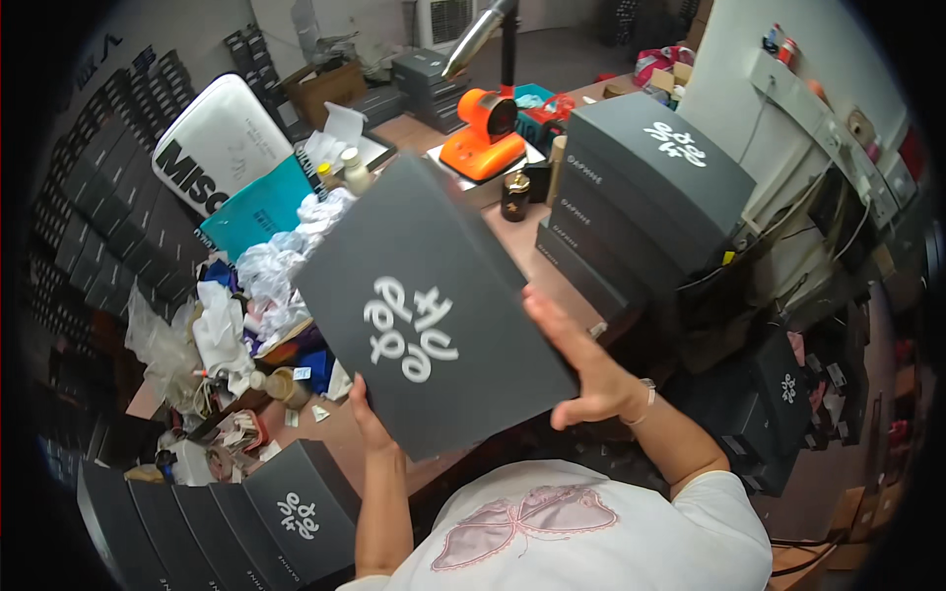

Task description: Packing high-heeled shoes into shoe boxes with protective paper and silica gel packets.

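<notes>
A dark grey shoebox (434, 315) with white lettering on its lid is held up, tilted, between my two hands in front of my chest. My left hand (372, 422) grips its lower left edge; part of its fingers is hidden by the box. Against the box's right side presses my right hand (589, 369), thumb toward the near corner. To the right of it stands a stack of similar dark grey shoeboxes (631, 187) on the table. More of these boxes (296, 507) stand in a row at the lower left.
Crumpled white paper (281, 266) and odds and ends heap up on the table's left, beside a white and teal bag (236, 167). Behind the held box are an orange device (485, 133) and a small black jar (514, 197). Boxes (118, 197) pile up along the left wall.
</notes>
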`<move>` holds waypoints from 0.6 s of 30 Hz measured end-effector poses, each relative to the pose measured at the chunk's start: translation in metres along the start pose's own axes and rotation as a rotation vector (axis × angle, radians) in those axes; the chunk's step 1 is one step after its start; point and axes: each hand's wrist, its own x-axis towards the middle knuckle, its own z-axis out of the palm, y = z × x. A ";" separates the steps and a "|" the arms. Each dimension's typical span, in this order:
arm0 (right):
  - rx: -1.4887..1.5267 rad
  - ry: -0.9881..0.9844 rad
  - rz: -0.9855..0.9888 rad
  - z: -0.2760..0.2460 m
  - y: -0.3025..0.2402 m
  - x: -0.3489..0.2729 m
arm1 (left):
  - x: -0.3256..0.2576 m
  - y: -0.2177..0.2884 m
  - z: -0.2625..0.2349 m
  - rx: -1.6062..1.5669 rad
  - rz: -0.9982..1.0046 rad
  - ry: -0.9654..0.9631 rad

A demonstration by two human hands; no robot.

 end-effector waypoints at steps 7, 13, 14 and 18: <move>-0.247 0.924 -0.115 -0.228 -0.050 -0.010 | 0.058 -0.021 0.275 0.133 -0.136 -0.499; 0.214 1.066 0.438 -0.407 0.072 -0.085 | 0.031 -0.104 0.318 0.420 -0.415 -0.874; 0.154 1.104 0.463 -0.423 0.084 -0.091 | 0.021 -0.106 0.300 0.423 -0.478 -0.895; -0.557 1.291 0.251 -0.432 0.072 -0.094 | 0.013 -0.082 0.191 0.639 -0.415 -0.889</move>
